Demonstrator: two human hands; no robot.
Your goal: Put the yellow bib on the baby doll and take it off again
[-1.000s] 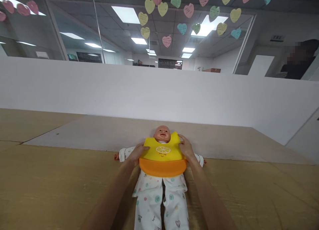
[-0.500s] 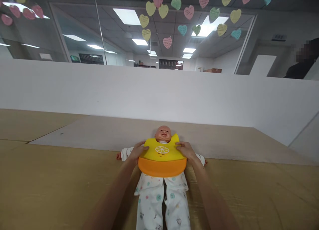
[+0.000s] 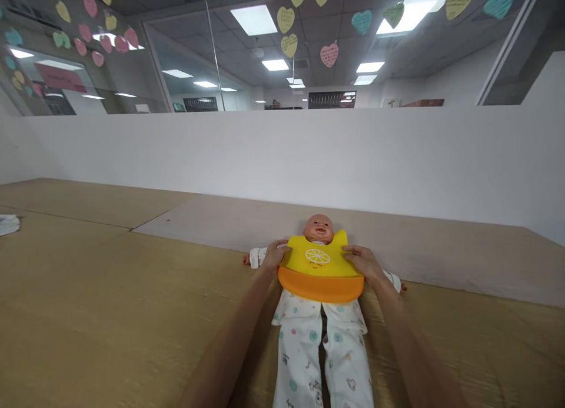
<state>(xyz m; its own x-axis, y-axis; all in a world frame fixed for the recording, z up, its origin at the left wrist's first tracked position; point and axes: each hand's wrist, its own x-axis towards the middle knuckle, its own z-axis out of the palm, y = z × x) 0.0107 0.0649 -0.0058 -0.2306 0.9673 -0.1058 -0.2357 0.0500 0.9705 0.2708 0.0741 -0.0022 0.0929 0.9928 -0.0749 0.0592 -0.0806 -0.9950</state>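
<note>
A baby doll (image 3: 318,224) lies on its back with its arms spread, dressed in a white printed top and white printed trousers (image 3: 300,349). Over its chest lies a yellow bib (image 3: 318,261) with a citrus slice and a smiling face on it; an orange pocket (image 3: 320,285) runs along the bottom. My left hand (image 3: 273,256) grips the bib's left edge, thumb on top. At the opposite edge, my right hand (image 3: 362,261) pinches the bib in the same way. The fingers under the bib are partly hidden.
The doll rests on a tan surface (image 3: 132,308), with a greyish panel (image 3: 212,219) behind its head. Beyond stands a white low wall (image 3: 273,155) topped by glass with heart-shaped notes (image 3: 329,55). A white cloth-like thing (image 3: 9,224) lies at the far left edge.
The view has swung to the left, so the doll appears farther right, and the white thing at the left has come into sight. Both hands stay at the bib's edges.
</note>
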